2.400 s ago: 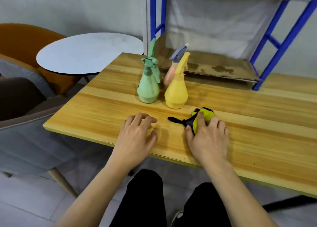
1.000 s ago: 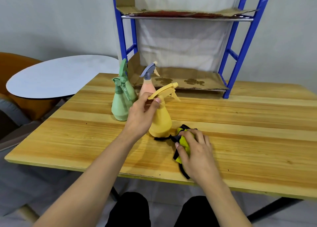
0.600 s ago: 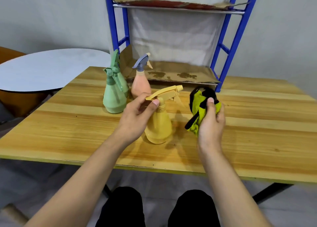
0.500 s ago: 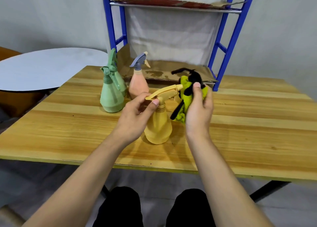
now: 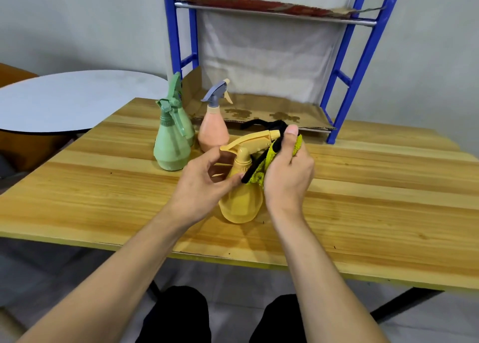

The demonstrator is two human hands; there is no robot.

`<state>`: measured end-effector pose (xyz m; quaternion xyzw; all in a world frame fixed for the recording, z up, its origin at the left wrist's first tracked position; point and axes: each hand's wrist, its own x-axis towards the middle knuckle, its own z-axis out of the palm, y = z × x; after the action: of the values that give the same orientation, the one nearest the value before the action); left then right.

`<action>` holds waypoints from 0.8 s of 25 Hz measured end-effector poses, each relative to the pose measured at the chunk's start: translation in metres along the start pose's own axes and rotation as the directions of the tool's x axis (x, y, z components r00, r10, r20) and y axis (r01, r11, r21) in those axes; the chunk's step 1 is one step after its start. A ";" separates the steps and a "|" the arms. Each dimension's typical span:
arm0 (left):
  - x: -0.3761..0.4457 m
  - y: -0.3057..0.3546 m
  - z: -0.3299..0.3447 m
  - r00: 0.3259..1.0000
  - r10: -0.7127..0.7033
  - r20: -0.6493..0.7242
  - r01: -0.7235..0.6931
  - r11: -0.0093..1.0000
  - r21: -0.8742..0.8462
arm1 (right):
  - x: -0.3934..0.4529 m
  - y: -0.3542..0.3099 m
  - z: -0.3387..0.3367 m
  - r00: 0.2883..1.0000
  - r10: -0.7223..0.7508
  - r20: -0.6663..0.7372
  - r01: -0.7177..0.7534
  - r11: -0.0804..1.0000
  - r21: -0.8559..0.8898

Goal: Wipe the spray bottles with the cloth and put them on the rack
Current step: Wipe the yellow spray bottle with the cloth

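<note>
Wiping the first bottle.
Left hand (image 5: 204, 184) pinches the yellow bottle (image 5: 241, 200); right hand (image 5: 286, 171) clutches the cloth (image 5: 261, 166); rub downward next.

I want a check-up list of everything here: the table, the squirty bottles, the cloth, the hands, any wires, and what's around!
Surface: wooden table, bare wood around the bottles.
Job's things: yellow spray bottle stands on the table; green spray bottles, one behind the other, and pink spray bottle stand behind it; yellow-and-black cloth is pressed against the yellow bottle's trigger head; blue rack holds no bottles, only stained cardboard on its bottom shelf.
Clutter: nothing seen.
Hands: left hand grips the yellow bottle's neck; right hand holds the cloth.
Cables: nothing seen.
Surroundings: round white table at left, grey wall behind.
</note>
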<state>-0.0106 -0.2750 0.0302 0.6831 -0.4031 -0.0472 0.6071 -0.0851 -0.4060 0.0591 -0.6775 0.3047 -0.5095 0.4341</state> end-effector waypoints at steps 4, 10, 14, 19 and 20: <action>-0.007 -0.002 0.002 0.999 -0.030 -0.016 0.030 0.999 -0.033 | 0.005 0.005 -0.017 0.975 -0.192 0.115 0.218 0.935 -0.280; -0.007 -0.003 0.001 0.997 -0.072 0.002 0.072 0.997 -0.028 | 0.027 0.014 -0.057 0.955 -0.297 -0.029 0.247 0.841 -0.481; -0.012 0.000 0.008 0.997 -0.067 -0.040 0.068 0.997 0.036 | 0.041 -0.032 -0.061 0.783 -0.616 0.082 0.599 0.714 -0.363; -0.027 -0.013 0.015 0.983 -0.178 -0.038 0.181 0.976 0.117 | 0.033 -0.050 -0.018 0.320 -0.730 0.603 0.939 0.163 -0.302; -0.029 -0.017 0.016 0.980 -0.194 -0.034 0.197 0.971 0.134 | 0.033 -0.043 -0.014 0.258 -0.697 0.669 0.960 0.104 -0.262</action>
<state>-0.0309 -0.2712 -0.0012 0.7600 -0.3298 -0.0720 0.5553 -0.0898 -0.4193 0.1139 -0.9075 -0.0844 -0.3819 -0.1531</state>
